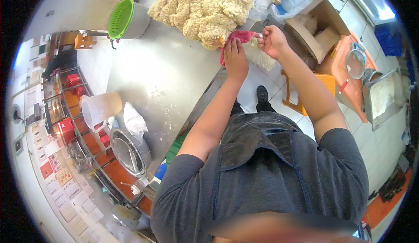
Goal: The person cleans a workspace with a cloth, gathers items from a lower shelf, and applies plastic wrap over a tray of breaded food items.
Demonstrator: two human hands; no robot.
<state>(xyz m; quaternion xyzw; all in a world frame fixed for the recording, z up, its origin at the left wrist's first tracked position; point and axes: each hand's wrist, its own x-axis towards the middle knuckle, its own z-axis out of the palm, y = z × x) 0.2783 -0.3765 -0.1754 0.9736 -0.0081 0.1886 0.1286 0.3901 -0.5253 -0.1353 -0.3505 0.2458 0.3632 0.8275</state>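
My left hand (236, 59) holds a red cloth (242, 36) at the edge of the metal worktable (157, 69), with its fingers laid over the fabric. Some of the cloth shows on both sides of these fingers. Close by on the right, my right hand (274, 41) is raised with its fingers curled. A small shiny band or object shows at its fingertips, too small to make out; whether the fingers grip anything is unclear. Just beyond the cloth, a large heap of crumb-coated food pieces (203, 10), which look like breaded chicken, rises at the table's far end.
A green basket (121, 19) sits in a container at the far left. A plastic pitcher (100, 109), a white bag (135, 120) and a round metal vessel (129, 151) stand left. Rightward are a cardboard box (311, 30), an orange stool (324, 86) and a salmon-coloured bin (343, 76).
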